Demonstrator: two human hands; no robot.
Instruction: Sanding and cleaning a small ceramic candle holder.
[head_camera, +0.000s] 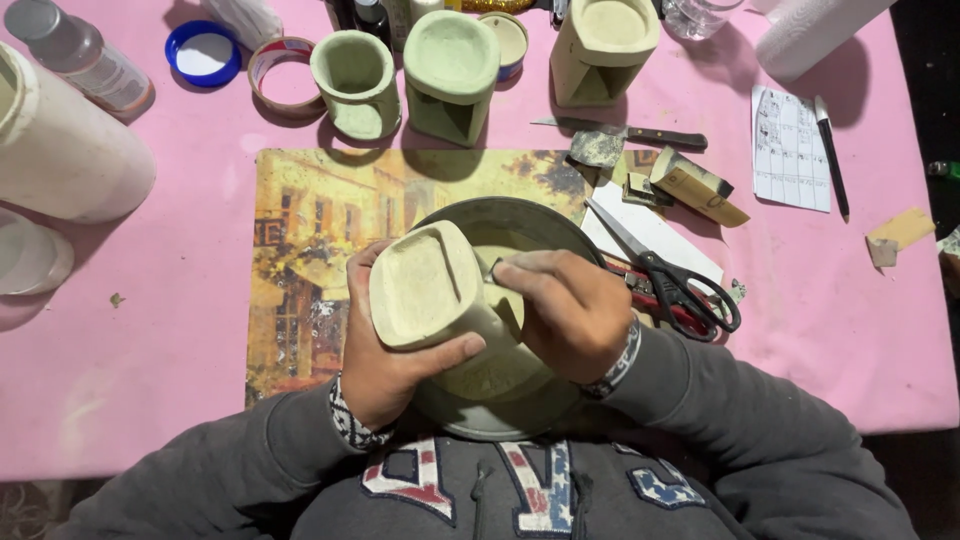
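Our left hand (385, 365) grips the pale clay vessel (430, 290) over the bowl (520, 225), catching dust, while our right hand (565, 310) pinches a small abrasive scrap (494, 270) against it

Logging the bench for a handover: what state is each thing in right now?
Pale green clay holder: gripped in left hand, hollow top up, over a bowl.
Right hand: fingers pinched on a small piece, pressed against the holder.
Scissors: closed, lying flat.
Knife: lying flat.
Blue lid: off, inside up.

Pale green clay vessel (425, 290), pink tablecloth (150, 330), black-and-red scissors (670, 285).
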